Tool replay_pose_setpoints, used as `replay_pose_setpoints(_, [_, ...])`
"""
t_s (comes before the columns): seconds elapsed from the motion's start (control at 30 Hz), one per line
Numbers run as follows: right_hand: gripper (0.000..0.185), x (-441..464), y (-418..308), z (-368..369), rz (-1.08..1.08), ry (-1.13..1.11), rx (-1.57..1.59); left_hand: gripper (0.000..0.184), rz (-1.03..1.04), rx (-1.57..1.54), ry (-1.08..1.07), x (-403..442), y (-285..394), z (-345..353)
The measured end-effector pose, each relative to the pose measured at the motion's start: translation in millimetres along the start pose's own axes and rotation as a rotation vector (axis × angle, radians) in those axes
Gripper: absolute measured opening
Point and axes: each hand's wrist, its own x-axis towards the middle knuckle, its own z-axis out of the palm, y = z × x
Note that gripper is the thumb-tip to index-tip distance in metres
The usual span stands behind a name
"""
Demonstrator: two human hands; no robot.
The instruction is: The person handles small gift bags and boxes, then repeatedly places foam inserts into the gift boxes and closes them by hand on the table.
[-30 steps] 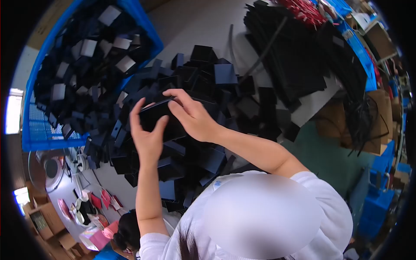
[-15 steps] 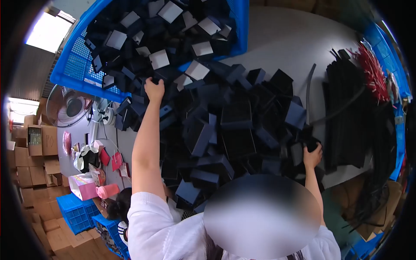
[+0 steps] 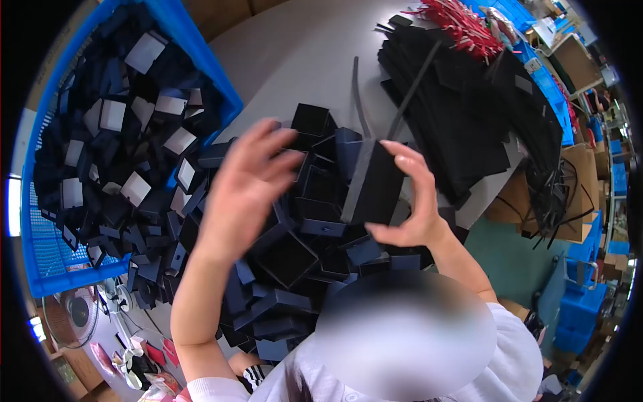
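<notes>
My right hand point(image 3: 418, 208) grips a long black box point(image 3: 376, 184) between thumb and fingers, tilted over the pile. Two thin dark strips point(image 3: 360, 94) rise behind the box's upper end; whether they are joined to it I cannot tell. My left hand point(image 3: 251, 187), blurred by motion, is raised with fingers spread and nothing visible in it. Under both hands lies a heap of dark blue and black boxes point(image 3: 288, 258), some of them open-topped.
At left stands a blue crate point(image 3: 228, 100) full of dark boxes, some with pale faces. Black flat strips point(image 3: 435, 114) are stacked on the grey table point(image 3: 295, 50), near red strips point(image 3: 462, 27). A fan point(image 3: 77, 311) is at lower left; a cardboard box point(image 3: 579, 181) stands at right.
The view has turned to the right. My left hand has left the heap beside the crate and moved toward the middle. My right hand has come inward and up with the black box.
</notes>
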Motion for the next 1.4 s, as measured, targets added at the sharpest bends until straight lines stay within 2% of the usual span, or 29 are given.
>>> replay_pose_setpoints(0.07, [0.088, -5, -22, -9, -0.074, 0.058, 0.052, 0.11, -0.125, -0.145, -0.28, 6, -16, 56])
replay_pose_setpoints(0.1, [0.087, -13, -30, -19, -0.097, 0.059, -0.006, 0.102, -0.179, -0.202, -0.41, 8, -23, 83])
replay_pose_setpoints(0.23, [0.104, -56, -67, -100, 0.032, 0.099, -0.397, 0.083, -0.395, -0.393, -0.509, 17, -48, 193])
replay_pose_setpoints(0.27, [0.11, -78, -82, -131, 0.19, 0.196, -0.461, 0.083, -0.388, -0.378, -0.542, 24, -66, 218])
replay_pose_setpoints(0.33, [0.11, -116, -96, -185, 0.084, 0.618, -0.531, 0.079, -0.415, -0.332, -0.602, 36, -99, 278])
replay_pose_setpoints(0.37, [0.092, -122, -120, -200, -0.036, 0.795, -0.633, 0.078, -0.468, -0.324, -0.644, 36, -114, 306])
replay_pose_setpoints(0.4, [0.106, -151, -127, -199, 0.15, 0.813, -0.256, 0.068, -0.551, -0.371, -0.698, 35, -130, 333])
replay_pose_setpoints(0.43, [0.12, -180, -133, -196, 0.315, 0.817, 0.134, 0.055, -0.667, -0.478, -0.74, 30, -152, 359])
replay_pose_setpoints(0.47, [0.123, -175, -145, -193, 0.455, 0.459, -0.439, 0.053, -0.684, -0.536, -0.824, 9, -162, 384])
replay_pose_setpoints(0.5, [0.124, -190, -143, -203, 0.398, 0.161, -0.952, 0.051, -0.698, -0.591, -0.91, -9, -168, 406])
replay_pose_setpoints(0.57, [0.116, -224, -130, -230, 0.388, 0.266, -0.872, 0.045, -0.758, -0.457, -0.708, -20, -176, 434])
replay_pose_setpoints(0.63, [0.104, -246, -127, -233, 0.546, 0.674, -0.436, 0.046, -0.956, -0.489, -0.786, -17, -207, 438])
replay_pose_setpoints(0.7, [0.095, -259, -131, -255, 0.568, 0.765, -0.606, 0.046, -1.005, -0.484, -0.765, -12, -218, 441])
replay_pose_setpoints(0.77, [0.111, -250, -151, -268, 0.521, 0.933, -0.694, 0.047, -0.959, -0.622, -0.895, -3, -216, 438])
replay_pose_setpoints(0.8, [0.111, -253, -150, -266, 0.521, 0.935, -0.689, 0.05, -0.947, -0.656, -0.896, 0, -213, 438])
replay_pose_setpoints(0.83, [0.111, -257, -146, -258, 0.58, 0.689, -0.804, 0.05, -0.948, -0.652, -0.887, -11, -213, 442])
replay_pose_setpoints(0.9, [0.11, -266, -134, -244, 0.663, 0.181, -1.014, 0.049, -0.717, -0.385, -0.716, -36, -210, 455])
replay_pose_setpoints(0.93, [0.108, -277, -120, -241, 0.605, 0.407, -0.855, 0.045, -0.744, -0.15, -0.677, -35, -201, 456])
replay_pose_setpoints(0.97, [0.093, -288, -116, -250, 0.658, 0.34, -1.021, 0.041, -0.814, -0.172, -0.685, -24, -213, 444])
replay_pose_setpoints(1.03, [0.075, -314, -113, -276, 0.86, 0.656, -0.955, 0.039, -0.793, -0.377, -0.725, -15, -209, 431])
replay_pose_setpoints(1.1, [0.067, -309, -137, -291, 0.83, 0.909, -1.115, 0.043, -0.7, -0.337, -0.629, -5, -194, 429])
replay_pose_setpoints(1.17, [0.072, -265, -162, -275, 0.489, 0.913, -1.245, 0.042, -0.549, -0.271, -0.66, 2, -202, 426])
replay_pose_setpoints(1.2, [0.072, -260, -153, -266, 0.479, 0.911, -1.243, 0.041, -0.624, -0.327, -0.655, -6, -198, 425])
replay_pose_setpoints(1.23, [0.082, -260, -137, -255, 0.419, 0.696, -1.192, 0.039, -0.696, -0.385, -0.648, -19, -194, 424])
replay_pose_setpoints(1.27, [0.092, -263, -118, -242, 0.359, 0.49, -1.135, 0.037, -0.623, -0.324, -0.705, -25, -204, 418])
replay_pose_setpoints(1.3, [0.102, -264, -107, -229, 0.305, 0.283, -1.065, 0.035, -0.719, -0.396, -0.681, -17, -200, 411])
replay_pose_setpoints(1.33, [0.098, -272, -100, -242, 0.44, 0.396, -1.124, 0.035, -0.65, -0.437, -0.673, -15, -187, 407])
replay_pose_setpoints(1.37, [0.085, -277, -96, -252, 0.553, 0.682, -0.944, 0.036, -0.594, -0.461, -0.675, -12, -172, 399])
replay_pose_setpoints(1.4, [0.077, -284, -102, -262, 0.599, 0.753, -0.952, 0.034, -0.556, -0.525, -0.687, -5, -165, 392])
